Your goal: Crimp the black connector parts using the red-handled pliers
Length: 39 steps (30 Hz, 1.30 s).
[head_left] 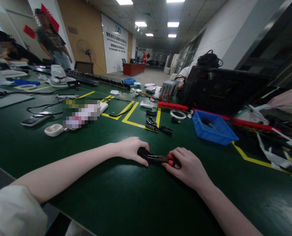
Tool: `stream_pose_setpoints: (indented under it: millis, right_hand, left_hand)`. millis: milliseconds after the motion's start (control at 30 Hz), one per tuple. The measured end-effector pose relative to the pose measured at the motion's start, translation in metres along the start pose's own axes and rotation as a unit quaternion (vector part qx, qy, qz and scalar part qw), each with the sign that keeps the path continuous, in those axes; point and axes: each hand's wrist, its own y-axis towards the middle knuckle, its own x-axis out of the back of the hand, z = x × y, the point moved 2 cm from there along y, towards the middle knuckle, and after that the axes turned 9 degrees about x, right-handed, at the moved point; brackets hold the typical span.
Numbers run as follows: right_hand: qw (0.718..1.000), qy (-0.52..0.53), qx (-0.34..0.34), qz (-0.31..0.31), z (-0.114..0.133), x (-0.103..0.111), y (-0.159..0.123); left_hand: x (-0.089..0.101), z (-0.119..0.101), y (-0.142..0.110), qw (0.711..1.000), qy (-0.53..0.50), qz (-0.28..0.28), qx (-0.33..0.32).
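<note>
As right hand (pixel 187 165) holds pliers (pixel 160 158), axis points leftward.

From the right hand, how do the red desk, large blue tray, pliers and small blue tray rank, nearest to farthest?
1. Pliers: in the right hand.
2. Large blue tray: right side of the table.
3. Small blue tray: table's far end.
4. Red desk: across the room.

At the far end, a red desk (pixel 134 68) stands on a grey floor (pixel 149 77) under bright ceiling lights (pixel 141 24); a fan (pixel 88 52) fronts the wood-toned wall (pixel 83 24) left.
</note>
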Motion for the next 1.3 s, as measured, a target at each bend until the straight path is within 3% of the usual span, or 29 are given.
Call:
stream_pose_setpoints:
  millis: [500,833,1300]
  right_hand:
    - [0.998,0.009,0.020,-0.059,-0.0077,0.0011,-0.0045]
    - [0.991,-0.028,0.023,-0.128,-0.0100,0.0027,-0.0072]
    - [0.992,-0.012,0.019,-0.122,-0.0102,0.0005,-0.0073]
  left_hand:
    - [0.0015,-0.0003,0.0013,1.000,-0.002,0.016,0.012]
    - [-0.0020,0.0014,-0.0007,1.000,-0.021,-0.006,0.000]
    - [-0.0019,0.0015,-0.0013,1.000,-0.007,-0.009,-0.002]
